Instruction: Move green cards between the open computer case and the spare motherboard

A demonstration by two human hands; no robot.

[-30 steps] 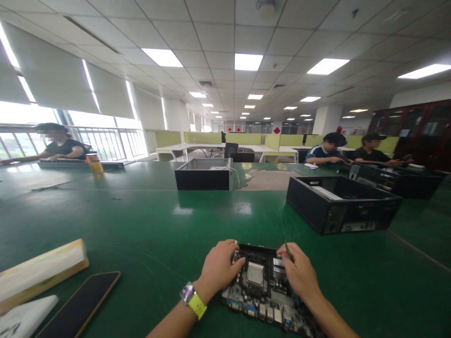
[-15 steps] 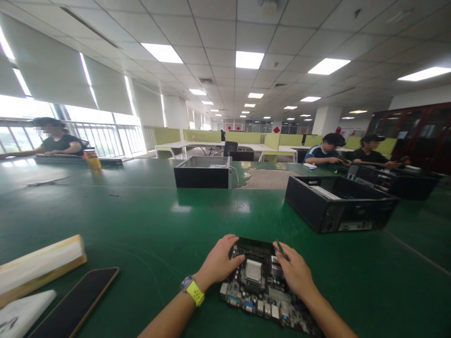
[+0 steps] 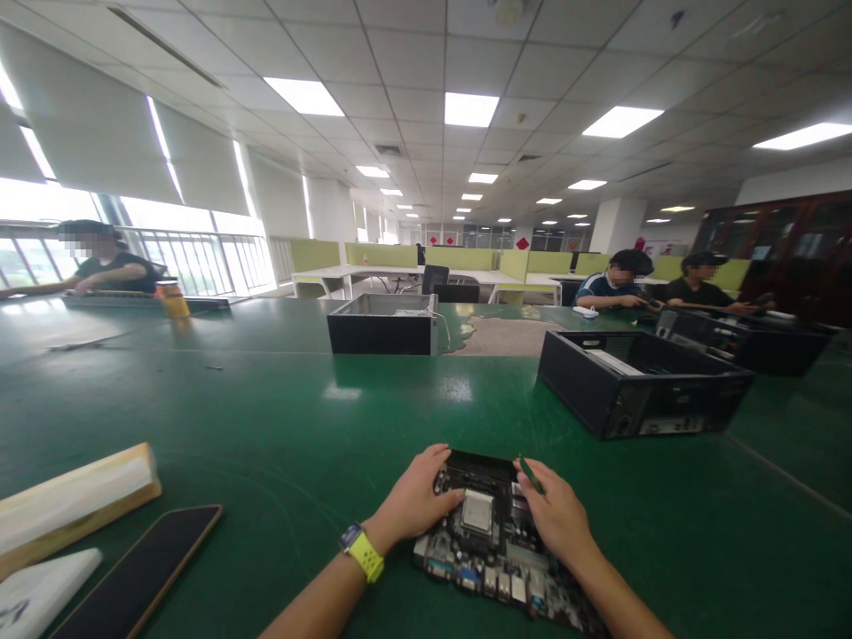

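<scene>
A computer motherboard (image 3: 489, 555) lies flat on the green table (image 3: 286, 426) right in front of me, its square silver processor (image 3: 477, 511) facing up. My left hand (image 3: 413, 501), with a yellow-strapped watch on the wrist, rests on the board's left side, fingers curled by the processor socket. My right hand (image 3: 557, 515) lies on the board's right side with its fingers closed on a thin dark green stick-like tool (image 3: 531, 475) that pokes up past the knuckles.
An open black computer case (image 3: 639, 382) stands to the right, another case (image 3: 384, 325) in the middle further back. A phone (image 3: 143, 572), a wooden-edged block (image 3: 73, 506) and a white object (image 3: 40, 599) lie at the left. Three people sit at the far tables.
The view shifted slightly; the board and both hands sit a little higher in the picture than a second ago. Both hands keep their places on the board.
</scene>
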